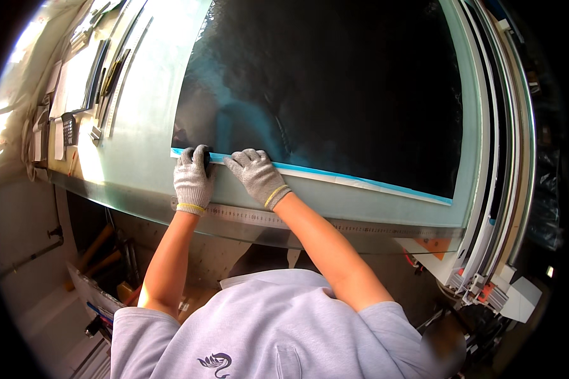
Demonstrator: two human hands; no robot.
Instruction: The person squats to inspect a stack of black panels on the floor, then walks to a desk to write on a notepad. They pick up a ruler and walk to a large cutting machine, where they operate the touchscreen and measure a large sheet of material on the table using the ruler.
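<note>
A person in a light grey shirt [259,328] stands at the near edge of a big work table [139,114] and leans over it. Both bare arms reach forward from the bottom of the picture. Both hands wear grey knit gloves with a yellow band at the wrist.

Along the near edge of the table runs a long metal ruler [253,216] with small marks on it. Both wrists pass over it.

Just past the ruler lies a big dark sheet [335,82] on a pale glass pane [373,203]. A thin blue strip [360,179] runs along the near edge of the dark sheet, from its near left corner off to the right.

The left hand [193,180] is at the near left corner of the dark sheet. Its fingers are curled tight around a small dark thing [206,159] that sits on the blue strip. I cannot tell what the small dark thing is. The right hand [257,174] is just beside the left one. It lies flat with fingers loose and spread, and presses down on the blue strip. It holds nothing.

At the far left corner of the table lie papers [76,76] and long flat tools [110,79]. Along the right edge of the table stand white frame bars [496,189]
</note>
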